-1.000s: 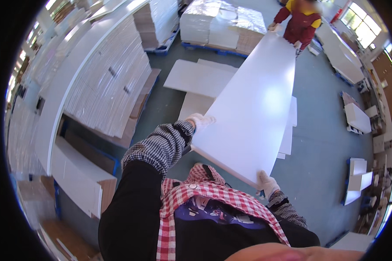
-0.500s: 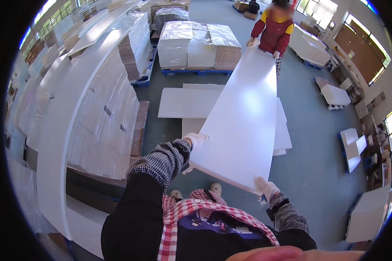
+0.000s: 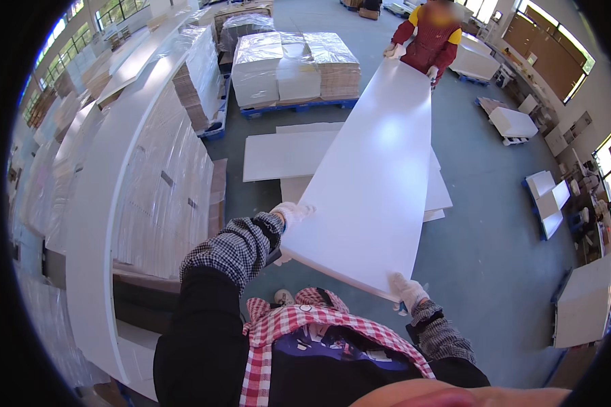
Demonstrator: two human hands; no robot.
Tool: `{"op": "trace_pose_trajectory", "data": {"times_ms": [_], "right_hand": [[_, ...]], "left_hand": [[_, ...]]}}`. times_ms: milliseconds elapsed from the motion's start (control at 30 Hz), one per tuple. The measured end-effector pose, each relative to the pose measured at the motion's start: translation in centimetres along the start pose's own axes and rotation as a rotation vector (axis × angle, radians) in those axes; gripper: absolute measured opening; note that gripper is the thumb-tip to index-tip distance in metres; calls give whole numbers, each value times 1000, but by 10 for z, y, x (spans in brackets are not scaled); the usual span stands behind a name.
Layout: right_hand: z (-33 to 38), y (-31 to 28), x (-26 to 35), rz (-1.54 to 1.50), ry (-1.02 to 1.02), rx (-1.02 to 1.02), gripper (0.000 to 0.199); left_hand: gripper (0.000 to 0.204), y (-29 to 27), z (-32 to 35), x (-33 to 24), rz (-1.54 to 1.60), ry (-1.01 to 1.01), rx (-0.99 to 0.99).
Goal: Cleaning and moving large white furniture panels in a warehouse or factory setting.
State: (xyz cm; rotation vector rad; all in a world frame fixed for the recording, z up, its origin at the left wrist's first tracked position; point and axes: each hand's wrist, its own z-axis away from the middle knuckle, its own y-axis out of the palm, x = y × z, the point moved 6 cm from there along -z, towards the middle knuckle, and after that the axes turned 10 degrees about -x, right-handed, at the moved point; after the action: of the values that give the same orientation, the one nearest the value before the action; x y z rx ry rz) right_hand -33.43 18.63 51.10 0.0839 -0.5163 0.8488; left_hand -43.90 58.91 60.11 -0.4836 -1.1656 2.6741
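Observation:
A long, glossy white panel (image 3: pixel 366 176) is held up between me and a co-worker. My left hand (image 3: pixel 293 213), in a white glove, grips its left edge near the close corner. At the near right corner my right hand (image 3: pixel 409 293), gloved too, is closed on the edge with the thumb on top. The fingers of both hands are partly hidden under the panel. A co-worker (image 3: pixel 426 37) in a dark red garment with yellow on the sleeves grips the far end with two gloved hands. Beneath the panel, other white boards (image 3: pixel 282 156) lie low at different angles.
To my left stands a tall film-wrapped stack (image 3: pixel 159 183) beside a long white board edge (image 3: pixel 91 224). Ahead is a wrapped load (image 3: pixel 295 71) on a blue pallet. Several pallets with white boards (image 3: pixel 546 197) line the right side, across the grey-green floor (image 3: pixel 489 224).
The panel and both my hands have shifted slightly left in view, still gripping. The surroundings have moved a little too, as my view has turned. The co-worker still holds the far end.

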Motion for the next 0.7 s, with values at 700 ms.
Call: {"op": "trace_pose_trajectory", "data": {"times_ms": [700], "right_hand": [[137,27,20,62,-207,75,56]], "left_hand": [[68,-63,133,97,233,190,30]]}}
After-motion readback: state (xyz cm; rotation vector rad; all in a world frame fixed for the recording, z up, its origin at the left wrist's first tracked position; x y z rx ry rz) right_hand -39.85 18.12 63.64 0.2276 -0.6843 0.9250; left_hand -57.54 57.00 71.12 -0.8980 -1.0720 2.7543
